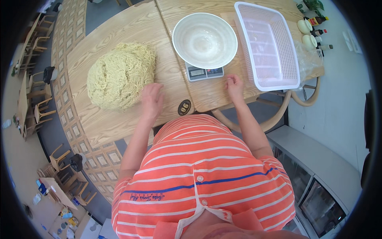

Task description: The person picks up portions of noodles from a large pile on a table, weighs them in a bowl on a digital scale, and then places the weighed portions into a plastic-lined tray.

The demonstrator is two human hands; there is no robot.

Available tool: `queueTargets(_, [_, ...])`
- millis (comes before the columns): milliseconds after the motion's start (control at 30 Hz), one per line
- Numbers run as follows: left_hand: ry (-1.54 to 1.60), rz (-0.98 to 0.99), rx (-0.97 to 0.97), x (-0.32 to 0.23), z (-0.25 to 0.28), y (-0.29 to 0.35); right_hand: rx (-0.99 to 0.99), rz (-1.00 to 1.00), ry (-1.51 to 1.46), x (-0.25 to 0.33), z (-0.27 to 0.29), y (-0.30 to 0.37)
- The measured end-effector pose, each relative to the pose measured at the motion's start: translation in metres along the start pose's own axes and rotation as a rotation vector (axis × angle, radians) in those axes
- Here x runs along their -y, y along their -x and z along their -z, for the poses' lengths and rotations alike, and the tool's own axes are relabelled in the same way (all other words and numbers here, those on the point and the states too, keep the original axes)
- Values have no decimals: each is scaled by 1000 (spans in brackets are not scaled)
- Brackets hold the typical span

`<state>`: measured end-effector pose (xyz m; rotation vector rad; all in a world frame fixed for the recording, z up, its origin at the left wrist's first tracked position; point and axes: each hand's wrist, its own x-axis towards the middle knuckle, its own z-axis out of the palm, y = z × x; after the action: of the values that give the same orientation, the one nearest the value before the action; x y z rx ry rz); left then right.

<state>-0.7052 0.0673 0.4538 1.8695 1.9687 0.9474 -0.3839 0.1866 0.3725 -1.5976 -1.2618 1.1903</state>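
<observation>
A large heap of pale yellow noodles point(121, 75) lies on the wooden table's left side. My left hand point(152, 97) is at the heap's lower right edge, its fingers loosely bent and no noodles visible in them. A wide white bowl point(205, 42) rests on a small grey kitchen scale point(205, 73), hiding most of its top. Just right of the scale, my right hand point(235, 85) is at the table's front edge with its fingers curled in; nothing shows in them.
A white perforated plastic basket point(270, 47) stands right of the bowl. Past it are sauce bottles point(318, 20), white jars point(305, 26) and a clear plastic bag point(308, 59) by the wall. A curved wooden chair point(278, 115) is tucked under the table's right front. A dark oval plaque point(184, 107) marks the front edge.
</observation>
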Motion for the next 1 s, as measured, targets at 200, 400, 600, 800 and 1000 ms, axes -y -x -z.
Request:
queueTargets(200, [-41, -68, 5, 0, 3, -16, -48, 13, 73, -4, -1, 4])
queueTargets(400, [-245, -32, -124, 21, 38, -27, -56, -114, -96, 4, -6, 0])
queueTargets(600, [-392, 20, -303, 46, 63, -23, -39, -109, -81, 10, -7, -9])
queueTargets(800, [-450, 116, -321, 51, 68, -17, 14, -119, -36, 9, -6, -3])
queueTargets(1000, [-567, 196, -164, 41, 83, -42, 13, -152, -92, 16, -12, 3])
